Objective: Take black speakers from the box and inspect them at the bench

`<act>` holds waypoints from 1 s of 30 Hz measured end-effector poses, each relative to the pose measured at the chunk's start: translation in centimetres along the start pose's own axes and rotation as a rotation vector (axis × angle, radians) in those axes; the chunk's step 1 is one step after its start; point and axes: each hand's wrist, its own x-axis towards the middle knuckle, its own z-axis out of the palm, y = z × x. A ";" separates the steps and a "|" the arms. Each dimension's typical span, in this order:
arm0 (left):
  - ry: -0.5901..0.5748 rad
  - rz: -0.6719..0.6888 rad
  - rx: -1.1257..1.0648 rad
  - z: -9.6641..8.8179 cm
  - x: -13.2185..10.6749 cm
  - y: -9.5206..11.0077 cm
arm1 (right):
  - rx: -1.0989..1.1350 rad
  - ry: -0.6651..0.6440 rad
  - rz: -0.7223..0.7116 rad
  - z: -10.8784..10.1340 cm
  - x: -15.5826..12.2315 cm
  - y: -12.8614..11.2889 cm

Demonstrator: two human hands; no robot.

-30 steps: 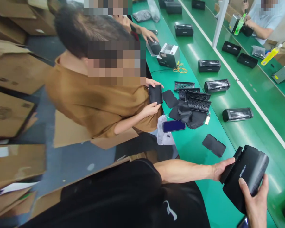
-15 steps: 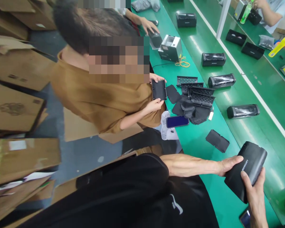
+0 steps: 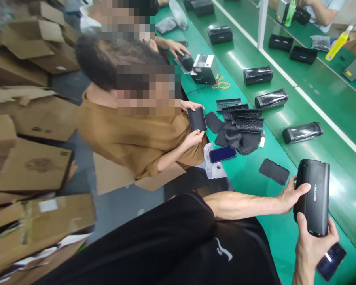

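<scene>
A green belt [image 3: 345,194] runs along the far edge of the green counter [image 3: 284,245]. At the near edge, a brown-shirted co-worker [image 3: 136,138] holds a black panel [image 3: 197,119]. The MERKURY speaker [image 3: 318,178] is held above the counter's far edge: the left hand [image 3: 291,196] is clamped on its side, thumb across the front, and the right hand [image 3: 313,242] grips its lower end. A black sheet [image 3: 274,171] lies near that edge; a phone [image 3: 332,263] lies near the right hand.
</scene>
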 end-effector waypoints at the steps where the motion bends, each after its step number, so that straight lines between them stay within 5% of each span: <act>1: -0.009 -0.010 0.069 -0.4 -0.2 1.1 | 0.027 -0.029 0.037 -0.7 0.4 0.4; 4: -0.086 0.058 0.376 -1.7 -0.5 6.6 | 0.089 -0.141 0.176 -4.0 1.2 1.8; 7: -0.384 0.062 0.683 -2.1 -0.4 12.3 | 0.082 -0.288 0.249 -6.9 1.0 2.7; 10: -0.579 0.026 0.810 -2.2 -0.5 14.3 | 0.103 -0.371 0.270 -7.7 0.6 3.3; 14: -0.407 0.073 0.866 -3.4 -1.7 11.7 | 0.253 -0.433 0.419 -7.0 0.8 4.5; 18: -0.112 -0.089 0.949 -4.9 -3.5 9.1 | 0.327 -0.512 0.574 -6.8 0.9 6.2; 21: -0.009 -0.233 0.959 -5.4 -4.5 8.1 | 0.329 -0.464 0.586 -6.4 0.2 7.1; 30: 0.314 -0.317 0.952 -6.0 -4.4 3.9 | 0.371 -0.349 0.860 -4.3 -1.3 9.6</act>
